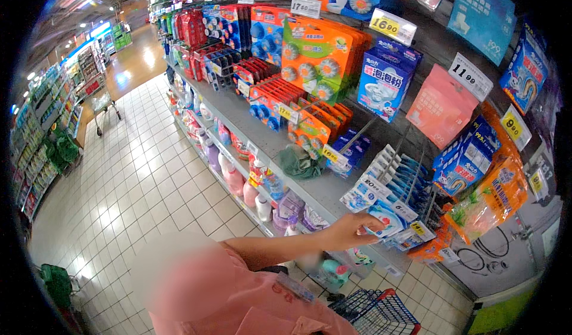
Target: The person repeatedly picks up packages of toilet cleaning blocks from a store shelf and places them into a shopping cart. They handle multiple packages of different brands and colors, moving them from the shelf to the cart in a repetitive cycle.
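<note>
Neither of my hands is in view. Before me, another person in a pink shirt [259, 303] stretches an arm across to the hanging goods, and that person's hand [353, 232] is at a blue-and-white packet [384, 218] low on the rack. Whether the fingers grip the packet cannot be told. Beside it hang rows of blue and white packets [402, 178] on metal hooks with price tags. Orange blister packs of round toilet cleaning blocks [313, 62], a blue pouch [389, 82] and a pink pouch [442, 104] hang farther up.
Bottles [232, 178] fill the lower shelves under a grey ledge [219, 107] with a dark green crumpled thing [301, 160]. A blue wire shopping cart [375, 312] stands at bottom right. Another cart [103, 104] stands down the tiled aisle [147, 156], opposite stocked shelves [40, 142].
</note>
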Demonstrator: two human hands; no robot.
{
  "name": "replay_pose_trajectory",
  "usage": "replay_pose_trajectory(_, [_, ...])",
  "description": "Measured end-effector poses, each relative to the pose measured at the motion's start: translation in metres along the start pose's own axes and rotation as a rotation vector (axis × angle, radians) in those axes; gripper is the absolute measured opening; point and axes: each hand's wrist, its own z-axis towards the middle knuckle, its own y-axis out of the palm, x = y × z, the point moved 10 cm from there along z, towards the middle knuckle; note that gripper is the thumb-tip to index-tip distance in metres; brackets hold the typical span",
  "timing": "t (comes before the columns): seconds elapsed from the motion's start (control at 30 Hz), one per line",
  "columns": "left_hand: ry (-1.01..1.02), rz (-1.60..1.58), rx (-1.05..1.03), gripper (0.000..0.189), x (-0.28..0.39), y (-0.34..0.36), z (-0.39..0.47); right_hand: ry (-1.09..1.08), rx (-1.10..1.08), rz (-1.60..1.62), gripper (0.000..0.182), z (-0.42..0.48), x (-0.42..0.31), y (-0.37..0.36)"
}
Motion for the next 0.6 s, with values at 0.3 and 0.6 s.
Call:
replay_pose_trajectory(0.3, [-0.022, -0.033, -0.018, 0.036, 0.019, -0.024, -0.066, -0.026, -0.044, -0.061, 0.046, -0.051, 0.004, 0.017])
replay_pose_trajectory(0.6, [-0.053, -0.039, -0.111, 0.033, 0.027, -0.103, -0.133, 0.053, -0.019, -0.083, 0.05, -0.131, -0.003, 0.055])
